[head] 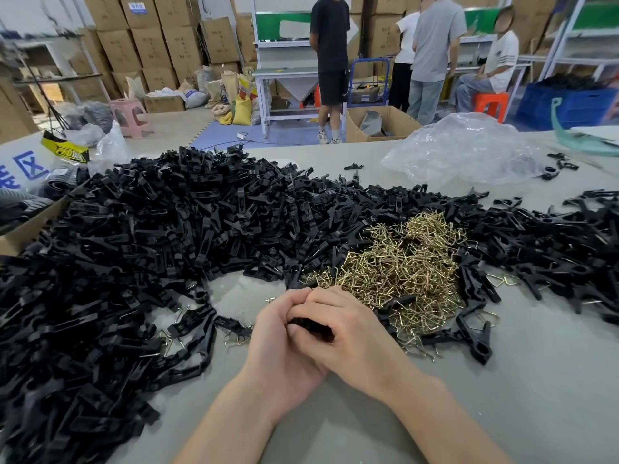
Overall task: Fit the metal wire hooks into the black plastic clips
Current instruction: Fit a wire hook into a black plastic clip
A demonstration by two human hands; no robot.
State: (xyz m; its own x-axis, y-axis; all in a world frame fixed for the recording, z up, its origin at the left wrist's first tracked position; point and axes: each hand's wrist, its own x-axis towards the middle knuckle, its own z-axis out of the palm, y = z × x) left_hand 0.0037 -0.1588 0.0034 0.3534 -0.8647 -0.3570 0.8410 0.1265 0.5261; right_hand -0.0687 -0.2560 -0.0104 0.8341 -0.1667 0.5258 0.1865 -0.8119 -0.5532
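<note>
A black plastic clip [310,327] is clasped between both of my hands at the near middle of the table. My left hand [279,346] cups it from below and the left, fingers curled round it. My right hand [345,333] lies over it with fingers wrapped across the clip. Whether a wire hook is in the clip is hidden by my fingers. A heap of brass-coloured metal wire hooks [398,266] lies just beyond my right hand. A huge pile of black clips [160,236] spreads across the left and far side.
More black clips [549,249] cover the right of the grey table [502,380]. A crumpled clear plastic bag [465,149] sits at the far right. A cardboard box edge [23,229] is at the left. Several people stand at workbenches beyond the table.
</note>
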